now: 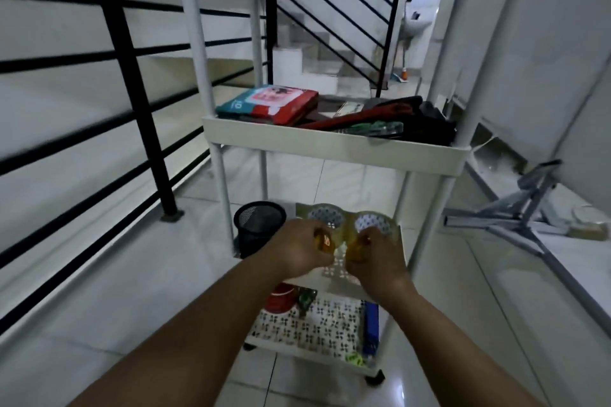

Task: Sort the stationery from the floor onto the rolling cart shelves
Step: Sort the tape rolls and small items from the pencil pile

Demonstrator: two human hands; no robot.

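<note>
A white rolling cart [334, 145] stands in front of me with three shelves. My left hand [299, 249] and my right hand [377, 256] reach over the middle shelf [337, 269], each gripping a yellowish-brown tape roll. Two clear tape rolls [325, 218] lie at the back of that shelf. The upper shelf holds a red and teal packet [269, 104], a red and black pouch [380, 112] and a green item [377, 127]. On the bottom shelf [310, 327] sit a red object [280, 299], a green item [305, 297] and a blue box [371, 329].
A black mesh pen cup [259, 225] stands on the tiled floor left of the cart. A black stair railing [132, 69] runs along the left. A grey metal folding stand [529, 208] lies on the right by the wall. Stairs rise behind the cart.
</note>
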